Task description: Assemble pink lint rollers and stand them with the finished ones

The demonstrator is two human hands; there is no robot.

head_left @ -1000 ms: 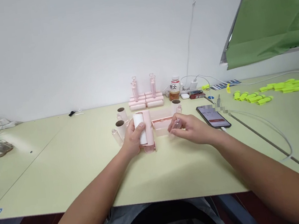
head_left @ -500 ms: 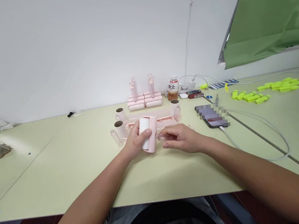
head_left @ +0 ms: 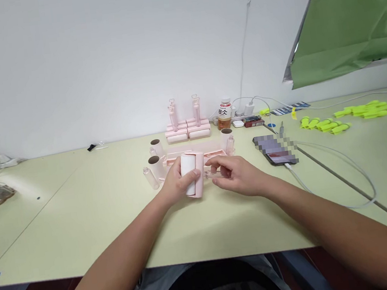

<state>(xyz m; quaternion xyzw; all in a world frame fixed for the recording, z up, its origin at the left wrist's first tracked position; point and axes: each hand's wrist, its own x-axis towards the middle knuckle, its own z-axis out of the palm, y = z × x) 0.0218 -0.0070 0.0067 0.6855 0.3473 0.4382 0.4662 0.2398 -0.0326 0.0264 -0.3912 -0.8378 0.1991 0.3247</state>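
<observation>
Here, lint roller (head_left: 191, 179) within left fingers (head_left: 191, 175), clear bottle (head_left: 216, 174) between right fingers (head_left: 221, 162).

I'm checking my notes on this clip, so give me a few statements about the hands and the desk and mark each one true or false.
1. The left hand grips a pink lint roller with a white roll. True.
2. The right hand holds a small clear bottle beside the roller. True.
3. The phone lies left of both hands. False: it lies to their right, with a white cable plugged in.
4. The yellow-green pieces sit between the hands. False: they lie far to the right on the table.
5. A drink bottle stands near the wall. True.
</observation>
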